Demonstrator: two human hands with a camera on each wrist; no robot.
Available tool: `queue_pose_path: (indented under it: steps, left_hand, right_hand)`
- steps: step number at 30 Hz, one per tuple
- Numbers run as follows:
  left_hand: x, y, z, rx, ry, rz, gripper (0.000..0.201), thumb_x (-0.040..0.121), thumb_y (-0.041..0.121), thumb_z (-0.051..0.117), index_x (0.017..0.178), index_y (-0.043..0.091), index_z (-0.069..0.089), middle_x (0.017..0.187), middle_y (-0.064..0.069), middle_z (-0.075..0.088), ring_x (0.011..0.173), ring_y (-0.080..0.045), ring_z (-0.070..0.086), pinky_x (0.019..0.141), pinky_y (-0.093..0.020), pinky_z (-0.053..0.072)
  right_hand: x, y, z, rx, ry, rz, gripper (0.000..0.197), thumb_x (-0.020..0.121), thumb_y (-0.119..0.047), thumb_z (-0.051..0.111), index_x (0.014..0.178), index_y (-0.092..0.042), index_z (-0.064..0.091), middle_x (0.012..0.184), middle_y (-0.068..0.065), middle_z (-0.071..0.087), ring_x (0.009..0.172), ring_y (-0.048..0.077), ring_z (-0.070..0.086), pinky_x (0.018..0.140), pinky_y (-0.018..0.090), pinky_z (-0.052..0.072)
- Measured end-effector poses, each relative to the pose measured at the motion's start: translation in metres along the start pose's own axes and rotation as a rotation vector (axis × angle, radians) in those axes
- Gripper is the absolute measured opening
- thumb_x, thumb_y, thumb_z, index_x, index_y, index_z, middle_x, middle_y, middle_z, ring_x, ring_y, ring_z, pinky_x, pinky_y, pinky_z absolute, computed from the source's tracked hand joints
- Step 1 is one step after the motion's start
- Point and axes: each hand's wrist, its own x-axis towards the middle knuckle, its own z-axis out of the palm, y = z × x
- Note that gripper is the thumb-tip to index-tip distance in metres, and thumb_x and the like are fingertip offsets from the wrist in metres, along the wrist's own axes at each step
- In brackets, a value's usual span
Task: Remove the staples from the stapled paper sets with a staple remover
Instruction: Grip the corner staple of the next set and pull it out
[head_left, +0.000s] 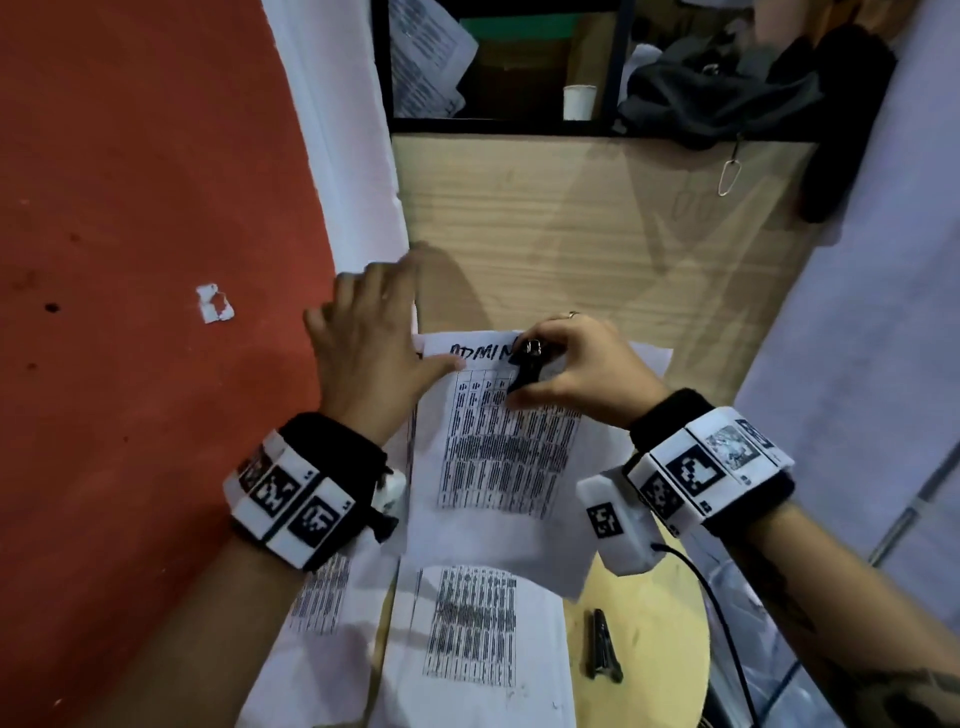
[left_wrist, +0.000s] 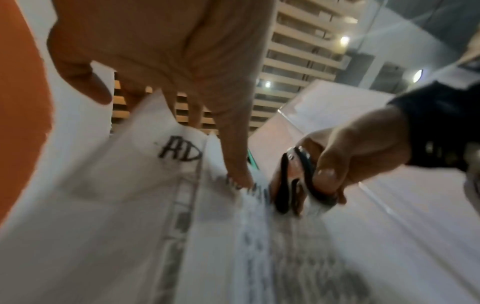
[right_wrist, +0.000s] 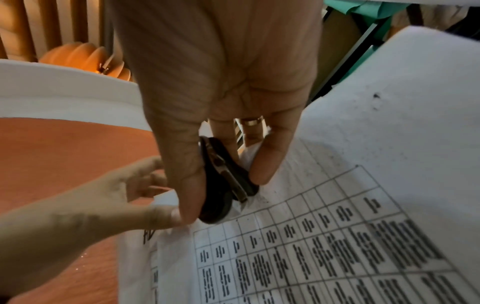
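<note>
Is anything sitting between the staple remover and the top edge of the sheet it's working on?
Nothing visible: the black staple remover, pinched in the right hand, already meets the white printed paper set.

Handwritten black marker "ADMIN" along top edge of the stapled paper set (head_left: 498, 447), last letters part hidden; left wrist view shows only "AD". Printed table below: illegible.

Staple hidden under staple remover (head_left: 527, 364)

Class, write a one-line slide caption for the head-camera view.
Left hand steadies the paper set while the right hand works a staple remover at its top edge.
</note>
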Motion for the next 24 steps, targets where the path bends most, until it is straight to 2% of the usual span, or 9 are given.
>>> queue_pose_path:
  steps: [3,5,9,12,14,17,20,22,24]
  left_hand:
    - [0.011,0.012,-0.004,-0.056,-0.197,0.073,0.056,0.069,0.06,0.069,0.119,0.036,0.059,0.113,0.01,0.063,0.114,-0.02,0.049,0.078,-0.032,0.019]
    - [0.019,0.01,0.001,-0.128,-0.285,0.082,0.036,0.076,0.057,0.067,0.102,0.032,0.068,0.099,0.006,0.069,0.105,-0.021,0.057,0.08,-0.032,0.028]
    - [0.023,0.0,0.01,-0.415,-0.423,0.049,0.036,0.065,0.065,0.057,0.08,0.034,0.068,0.08,0.009,0.069,0.089,-0.021,0.064,0.087,-0.045,0.046]
    - [0.022,-0.005,0.017,-0.54,-0.459,0.047,0.048,0.062,0.067,0.054,0.081,0.025,0.068,0.077,0.002,0.071,0.082,-0.024,0.067,0.079,-0.047,0.051]
    - [0.022,-0.006,0.016,-0.584,-0.473,0.043,0.048,0.062,0.064,0.056,0.082,0.022,0.069,0.074,-0.004,0.071,0.077,-0.026,0.067,0.076,-0.048,0.052]
    - [0.024,-0.006,0.011,-0.682,-0.492,0.022,0.05,0.062,0.058,0.059,0.08,0.012,0.069,0.068,-0.009,0.067,0.066,-0.018,0.06,0.073,-0.045,0.051]
    - [0.024,-0.004,0.004,-0.703,-0.497,0.045,0.052,0.064,0.056,0.06,0.08,0.008,0.069,0.076,-0.018,0.067,0.067,-0.015,0.055,0.072,-0.047,0.049]
    - [0.023,-0.001,-0.002,-0.741,-0.505,0.062,0.045,0.067,0.052,0.065,0.083,0.011,0.072,0.079,-0.014,0.069,0.072,-0.014,0.058,0.076,-0.046,0.049]
    - [0.023,0.0,-0.005,-0.781,-0.518,0.067,0.041,0.068,0.051,0.068,0.087,0.015,0.074,0.083,-0.009,0.072,0.079,-0.016,0.064,0.081,-0.045,0.05]
  right_hand:
    - [-0.004,-0.005,-0.003,0.002,0.001,-0.012,0.039,0.054,-0.025,0.088,0.084,-0.006,0.072,0.085,0.009,0.069,0.08,0.023,0.062,0.076,0.042,0.048]
    - [-0.007,-0.006,-0.004,0.009,0.005,-0.028,0.039,0.054,-0.024,0.088,0.083,-0.005,0.072,0.084,0.01,0.068,0.079,0.024,0.063,0.076,0.043,0.049]
    - [-0.011,-0.003,-0.004,0.04,0.016,-0.036,0.041,0.054,-0.022,0.088,0.085,-0.003,0.071,0.087,0.011,0.067,0.08,0.024,0.064,0.078,0.045,0.049]
    - [-0.012,0.0,-0.001,0.029,0.033,-0.063,0.041,0.053,-0.025,0.088,0.085,-0.005,0.071,0.087,0.011,0.066,0.08,0.024,0.063,0.078,0.042,0.048]
    - [-0.014,0.0,0.002,0.017,0.079,-0.078,0.041,0.053,-0.024,0.089,0.088,-0.009,0.072,0.093,0.009,0.064,0.084,0.021,0.061,0.081,0.031,0.046]
    - [-0.017,-0.004,0.009,0.062,0.242,-0.185,0.044,0.056,-0.019,0.088,0.095,-0.01,0.071,0.106,0.008,0.057,0.098,0.013,0.055,0.08,0.017,0.042]
    - [-0.018,-0.009,0.015,0.076,0.334,-0.296,0.046,0.061,-0.02,0.083,0.104,-0.009,0.069,0.11,0.007,0.061,0.099,0.018,0.06,0.077,0.032,0.054]
    - [-0.018,-0.013,0.017,0.088,0.347,-0.328,0.048,0.062,-0.021,0.081,0.106,-0.007,0.068,0.11,0.008,0.063,0.098,0.025,0.062,0.076,0.043,0.056]
    - [-0.018,-0.016,0.017,0.101,0.335,-0.343,0.05,0.062,-0.021,0.08,0.108,-0.007,0.068,0.111,0.009,0.064,0.099,0.025,0.062,0.077,0.045,0.056]
